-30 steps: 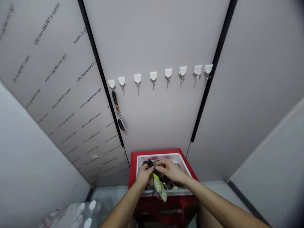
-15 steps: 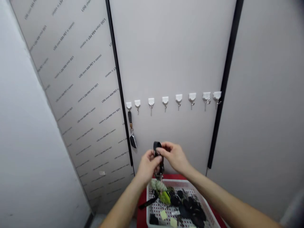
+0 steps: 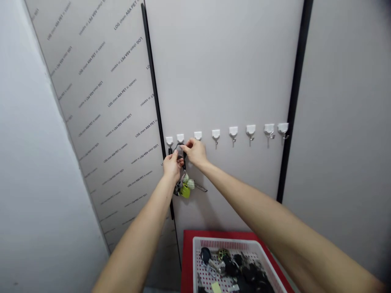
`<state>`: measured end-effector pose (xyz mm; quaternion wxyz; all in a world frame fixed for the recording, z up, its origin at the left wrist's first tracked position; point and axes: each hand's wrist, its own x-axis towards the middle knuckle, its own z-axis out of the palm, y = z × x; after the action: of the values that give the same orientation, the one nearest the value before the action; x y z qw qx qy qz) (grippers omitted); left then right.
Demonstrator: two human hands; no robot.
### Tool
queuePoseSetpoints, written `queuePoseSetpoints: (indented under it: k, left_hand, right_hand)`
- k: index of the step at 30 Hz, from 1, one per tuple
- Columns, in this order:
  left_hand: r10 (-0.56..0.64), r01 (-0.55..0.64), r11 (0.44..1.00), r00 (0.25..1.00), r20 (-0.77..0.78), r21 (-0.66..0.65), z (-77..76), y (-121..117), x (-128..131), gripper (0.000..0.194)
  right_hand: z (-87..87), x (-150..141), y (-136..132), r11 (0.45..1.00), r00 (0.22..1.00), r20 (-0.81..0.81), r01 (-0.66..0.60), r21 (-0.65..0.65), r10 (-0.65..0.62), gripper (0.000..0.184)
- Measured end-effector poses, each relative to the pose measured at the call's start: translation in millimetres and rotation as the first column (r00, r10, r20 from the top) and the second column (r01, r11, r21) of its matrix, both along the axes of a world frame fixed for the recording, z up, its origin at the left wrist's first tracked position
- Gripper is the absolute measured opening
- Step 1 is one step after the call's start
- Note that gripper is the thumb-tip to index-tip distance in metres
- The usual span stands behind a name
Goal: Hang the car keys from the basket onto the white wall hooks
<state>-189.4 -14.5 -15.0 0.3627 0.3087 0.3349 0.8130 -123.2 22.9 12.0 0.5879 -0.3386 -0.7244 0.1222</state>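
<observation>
Head view shows your left hand (image 3: 172,166) and right hand (image 3: 196,152) pinching the black strap (image 3: 184,160) by its loop at the second hook (image 3: 180,138) from the left, apparently so its yellow-green charm (image 3: 185,191) dangles freely below.

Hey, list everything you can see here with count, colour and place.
Hooks: eight, white with metal, row along the wall
Held strap: one, black, near the second hook from left
Yellow-green piece: one, below that strap
Charm: count unclear, pale green, beside that piece
Other strap: one, black, below leftmost hook, partly hidden
Panels: three, pale, left one printed
Trim strips: two, black, between panels
Basket: one, white, bottom
Surface: one, red, under basket
Keys and fobs: uncountable heap, mostly black, in basket
Left hand, right hand: one each, bare, fingers on held strap
</observation>
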Motion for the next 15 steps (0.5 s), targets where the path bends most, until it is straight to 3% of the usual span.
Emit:
queuePoseSetpoints:
  k: [5, 11, 13, 15]
  left_hand:
    - [0.068, -0.078, 0.994, 0.988, -0.135, -0.072, -8.2, 11, -5, 0.018]
    - [0.087, -0.118, 0.986, 0.967, -0.238, -0.119, -21.3, 1, -3, 0.006]
    - [0.179, -0.216, 0.973, 0.93, -0.32, -0.082, -33.9, -8, -1, 0.013]
    - [0.249, -0.297, 0.954, 0.864, -0.437, -0.044, -56.2, -19, 4, 0.02]
  right_hand:
    - [-10.2, -7, 8, 0.995, 0.99, 0.098, 0.099, 0.007, -0.099, 0.016]
    - [-23.6, 3, 0, 0.997, 0.965, 0.253, 0.082, -0.016, -0.075, 0.016]
    - [-35.8, 15, -7, 0.999, 0.942, 0.336, 0.032, -0.023, -0.023, 0.018]
    - [-58.4, 32, -14, 0.998, 0.893, 0.446, -0.037, -0.058, 0.059, 0.023]
